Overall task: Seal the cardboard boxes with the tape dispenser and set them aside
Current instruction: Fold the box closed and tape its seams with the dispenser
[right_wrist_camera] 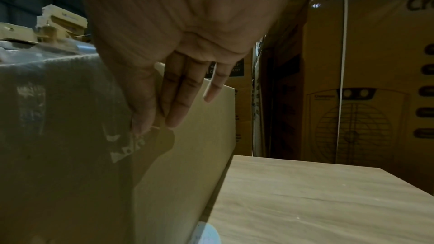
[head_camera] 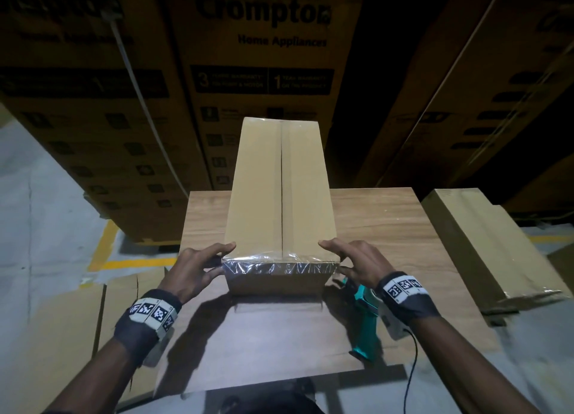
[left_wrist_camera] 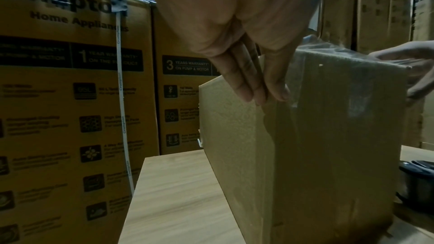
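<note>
A long plain cardboard box (head_camera: 257, 196) lies lengthwise on the wooden table (head_camera: 388, 227), its top flaps meeting in a centre seam. Clear tape (head_camera: 279, 269) wraps over its near end. My left hand (head_camera: 198, 264) presses the near left corner, straight fingers (left_wrist_camera: 249, 84) flat on the box's side (left_wrist_camera: 305, 146) and thumb on the top edge. My right hand (head_camera: 354, 261) mirrors it at the near right corner, fingers (right_wrist_camera: 178, 99) flat against the box's right side (right_wrist_camera: 187, 155). The teal tape dispenser (head_camera: 365, 317) lies on the table under my right wrist, held by neither hand.
Tall printed appliance cartons (head_camera: 264, 56) form a wall just behind the table. A long cardboard box (head_camera: 484, 249) lies on the floor to the right. Flattened cardboard (head_camera: 62, 336) covers the floor at the left. A black cable (head_camera: 411, 361) hangs from my right wrist.
</note>
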A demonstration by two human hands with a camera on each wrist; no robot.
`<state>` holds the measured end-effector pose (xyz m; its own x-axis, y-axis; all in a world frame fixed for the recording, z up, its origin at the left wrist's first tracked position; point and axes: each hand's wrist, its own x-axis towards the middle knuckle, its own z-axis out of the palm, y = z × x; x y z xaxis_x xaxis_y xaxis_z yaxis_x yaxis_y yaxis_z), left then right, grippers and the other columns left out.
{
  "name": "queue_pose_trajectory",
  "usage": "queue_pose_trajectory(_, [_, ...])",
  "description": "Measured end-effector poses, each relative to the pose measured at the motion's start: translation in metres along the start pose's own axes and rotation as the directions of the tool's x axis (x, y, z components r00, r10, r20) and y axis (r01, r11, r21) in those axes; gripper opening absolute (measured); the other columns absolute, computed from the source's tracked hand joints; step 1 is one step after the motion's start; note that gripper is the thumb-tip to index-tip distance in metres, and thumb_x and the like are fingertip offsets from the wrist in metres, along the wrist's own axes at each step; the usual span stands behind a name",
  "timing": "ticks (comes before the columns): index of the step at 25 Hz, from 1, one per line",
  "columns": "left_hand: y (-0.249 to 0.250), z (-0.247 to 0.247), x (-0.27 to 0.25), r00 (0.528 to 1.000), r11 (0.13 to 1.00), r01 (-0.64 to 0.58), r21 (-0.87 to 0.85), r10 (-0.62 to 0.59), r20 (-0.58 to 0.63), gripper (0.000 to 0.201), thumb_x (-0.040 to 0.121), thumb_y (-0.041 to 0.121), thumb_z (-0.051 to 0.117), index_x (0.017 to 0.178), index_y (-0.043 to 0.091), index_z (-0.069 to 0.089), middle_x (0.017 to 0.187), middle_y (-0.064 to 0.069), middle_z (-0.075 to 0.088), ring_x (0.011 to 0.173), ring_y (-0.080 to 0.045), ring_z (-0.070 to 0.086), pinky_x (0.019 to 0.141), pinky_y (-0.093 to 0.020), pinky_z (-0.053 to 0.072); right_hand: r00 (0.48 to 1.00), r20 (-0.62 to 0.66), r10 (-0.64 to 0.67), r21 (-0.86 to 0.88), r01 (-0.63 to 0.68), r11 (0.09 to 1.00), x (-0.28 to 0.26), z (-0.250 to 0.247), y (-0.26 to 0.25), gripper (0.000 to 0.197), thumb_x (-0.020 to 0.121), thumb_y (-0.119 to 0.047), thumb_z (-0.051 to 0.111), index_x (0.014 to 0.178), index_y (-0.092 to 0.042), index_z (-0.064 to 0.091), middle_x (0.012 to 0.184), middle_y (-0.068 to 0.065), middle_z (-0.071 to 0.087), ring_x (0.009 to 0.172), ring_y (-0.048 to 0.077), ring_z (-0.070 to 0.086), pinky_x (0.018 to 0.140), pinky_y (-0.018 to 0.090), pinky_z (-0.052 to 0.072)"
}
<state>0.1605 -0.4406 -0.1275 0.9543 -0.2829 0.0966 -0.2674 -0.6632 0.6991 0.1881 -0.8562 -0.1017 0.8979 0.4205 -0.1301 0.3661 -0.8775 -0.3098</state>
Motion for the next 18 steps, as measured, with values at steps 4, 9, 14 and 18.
queue_pose_trajectory(4, [-0.004,0.001,0.001,1.0,1.0,0.0,0.001,0.0,-0.011,0.061,0.08,0.015,0.087,0.133,0.036,0.064,0.114,0.017,0.072,0.104,0.004,0.069,0.092,-0.032,0.06,0.999,-0.001,-0.036,-0.016,0.036,0.999,0.001,0.002,-0.003,0.071,0.081,-0.029,0.085,0.139,-0.037,0.044,0.125,-0.005,0.071,0.103,0.014,0.067,0.086,0.039,0.057])
queue_pose_trajectory(9, [-0.002,0.0,0.001,1.0,1.0,-0.021,-0.003,0.021,-0.02,0.055,0.078,0.043,0.081,0.131,0.033,0.066,0.113,0.018,0.071,0.101,0.005,0.07,0.09,-0.033,0.061,0.997,-0.016,-0.077,-0.04,0.076,0.996,0.006,0.0,-0.001,0.056,0.081,-0.038,0.084,0.125,-0.03,0.052,0.126,-0.009,0.071,0.099,0.012,0.069,0.082,0.033,0.056])
queue_pose_trajectory(14, [0.002,0.0,-0.001,0.998,0.998,0.004,-0.06,-0.008,-0.064,0.047,0.083,0.039,0.083,0.129,0.036,0.07,0.106,0.011,0.077,0.096,0.007,0.07,0.09,-0.031,0.06,0.995,-0.046,-0.088,0.074,0.092,0.993,0.002,0.002,0.003,0.058,0.088,-0.073,0.06,0.135,-0.04,0.051,0.134,-0.016,0.065,0.103,0.005,0.069,0.085,0.036,0.06])
queue_pose_trajectory(18, [0.008,0.001,-0.009,0.997,1.0,-0.012,0.025,0.014,-0.074,0.049,0.093,0.06,0.063,0.137,0.04,0.062,0.115,0.01,0.075,0.102,0.001,0.07,0.089,-0.032,0.059,0.988,-0.126,-0.086,0.037,0.091,0.995,-0.007,0.007,-0.002,0.067,0.09,-0.083,0.041,0.147,-0.049,0.04,0.125,-0.014,0.07,0.085,-0.001,0.067,0.083,0.038,0.06])
